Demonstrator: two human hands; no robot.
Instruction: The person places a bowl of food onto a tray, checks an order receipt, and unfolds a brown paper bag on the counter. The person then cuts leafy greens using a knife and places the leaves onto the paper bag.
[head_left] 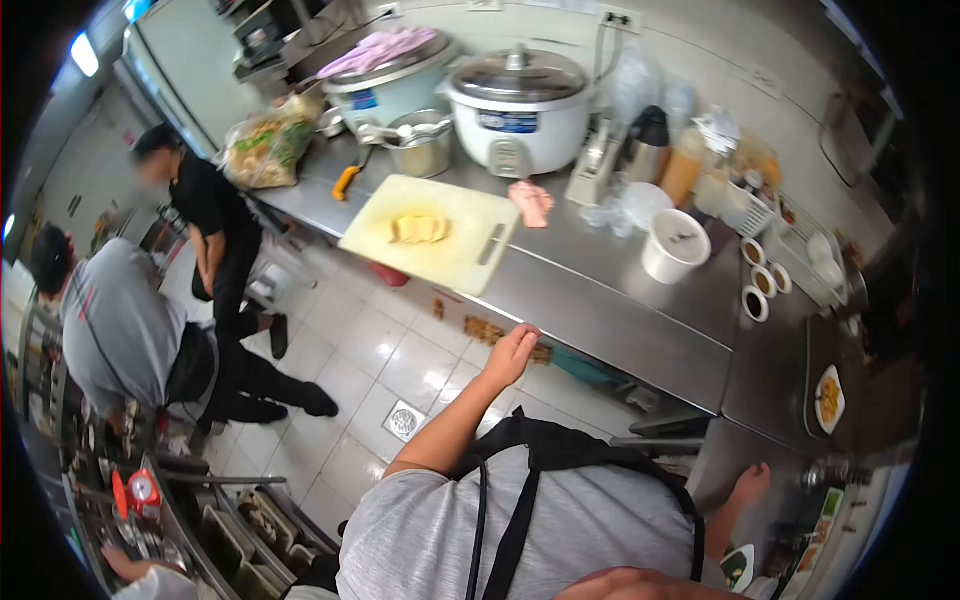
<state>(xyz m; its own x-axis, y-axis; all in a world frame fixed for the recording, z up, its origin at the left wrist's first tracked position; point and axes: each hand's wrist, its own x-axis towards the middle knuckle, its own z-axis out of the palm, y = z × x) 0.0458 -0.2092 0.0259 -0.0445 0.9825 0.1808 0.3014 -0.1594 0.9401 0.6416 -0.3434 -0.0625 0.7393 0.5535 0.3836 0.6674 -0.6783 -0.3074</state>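
Observation:
My left hand (513, 355) is in the air by the front edge of the steel counter (640, 335), its fingers loosely bent and nothing seen in it. The nearest thing on the counter is a pale cutting board (372, 222) bearing several yellowish slices (420, 230). My right hand (750, 485) is low on the right, by the side counter (715, 460); its fingers are smeared, and I cannot see anything held. Close to that hand lies a white dish with dark green food (738, 568). Farther up stands a white plate of orange-yellow food (829, 398) on a brown tray (818, 345).
A rice cooker (520, 115), a metal pot of utensils (420, 150), an orange-handled knife (347, 183), a pink cloth (531, 203), a white tub (676, 247) and small sauce cups (755, 304) line the counter. Two people (125, 320) (215, 215) are at left. Another person's hand (125, 565) shows lower left.

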